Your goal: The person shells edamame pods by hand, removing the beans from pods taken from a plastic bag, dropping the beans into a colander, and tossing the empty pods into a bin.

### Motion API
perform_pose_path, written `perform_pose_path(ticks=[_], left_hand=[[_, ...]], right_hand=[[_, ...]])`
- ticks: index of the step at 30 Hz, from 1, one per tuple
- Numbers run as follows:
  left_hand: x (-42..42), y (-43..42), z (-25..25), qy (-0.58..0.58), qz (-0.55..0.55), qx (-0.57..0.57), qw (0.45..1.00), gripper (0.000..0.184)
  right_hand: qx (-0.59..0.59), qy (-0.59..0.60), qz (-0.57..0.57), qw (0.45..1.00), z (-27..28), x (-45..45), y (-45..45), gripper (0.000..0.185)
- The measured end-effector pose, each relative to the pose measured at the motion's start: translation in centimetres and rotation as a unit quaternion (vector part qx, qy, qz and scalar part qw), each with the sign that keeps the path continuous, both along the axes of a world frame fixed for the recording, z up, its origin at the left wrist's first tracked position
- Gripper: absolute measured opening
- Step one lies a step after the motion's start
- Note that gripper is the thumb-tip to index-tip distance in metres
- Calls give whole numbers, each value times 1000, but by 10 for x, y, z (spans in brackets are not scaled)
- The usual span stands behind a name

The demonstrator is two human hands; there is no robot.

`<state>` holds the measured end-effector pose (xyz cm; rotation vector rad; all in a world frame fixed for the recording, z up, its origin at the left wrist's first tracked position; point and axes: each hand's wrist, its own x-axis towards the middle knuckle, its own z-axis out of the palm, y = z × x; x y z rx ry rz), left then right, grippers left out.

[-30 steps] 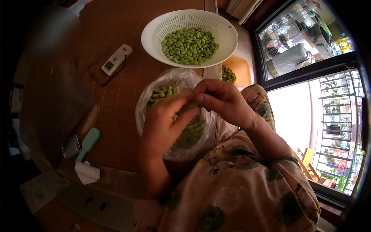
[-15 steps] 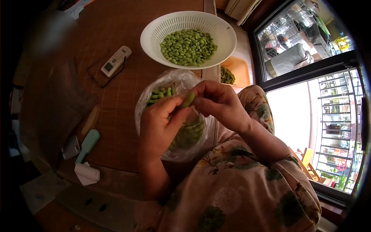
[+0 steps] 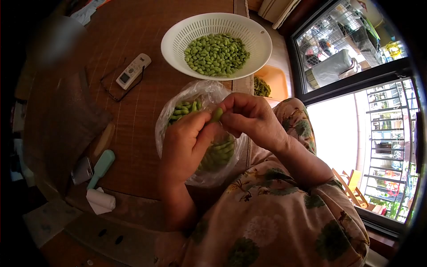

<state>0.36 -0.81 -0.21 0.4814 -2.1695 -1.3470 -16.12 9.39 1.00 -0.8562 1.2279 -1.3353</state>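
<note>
A green edamame pod (image 3: 217,115) is pinched between both hands, above an open clear plastic bag (image 3: 178,99) of whole pods. My left hand (image 3: 184,140) is closed, thumb and forefinger on the pod's lower end. From the other side my right hand (image 3: 251,120) is closed too, its fingertips at the pod's upper end. Part of the pod is hidden by the fingers. Beyond the bag stands a white colander (image 3: 173,53) with a heap of shelled green beans (image 3: 216,54) in it.
An orange container (image 3: 278,82) with empty-looking pods sits right of the bag, lower down. On the mat-covered surface at left lie a remote control (image 3: 133,71), glasses (image 3: 118,98), a green-handled brush-like item (image 3: 103,163) and a white roll (image 3: 101,200). A window (image 3: 356,75) is at right.
The pod has shifted slightly and less of it shows between the fingers. Both hands stay almost in the same place over the bag.
</note>
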Motion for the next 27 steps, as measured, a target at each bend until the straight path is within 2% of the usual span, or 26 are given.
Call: perform_pose_path(ticks=[11, 23, 27], left_hand=[[-9, 11, 3, -36, 42, -40, 998, 14], [-11, 11, -2, -17, 53, -70, 996, 11], [-13, 12, -1, 10, 66, -42, 997, 11]], right_hand=[[11, -20, -48, 999, 1, 7, -1, 10], [-35, 10, -101, 994, -3, 20, -4, 9], [-38, 4, -100, 994, -4, 19, -4, 8]])
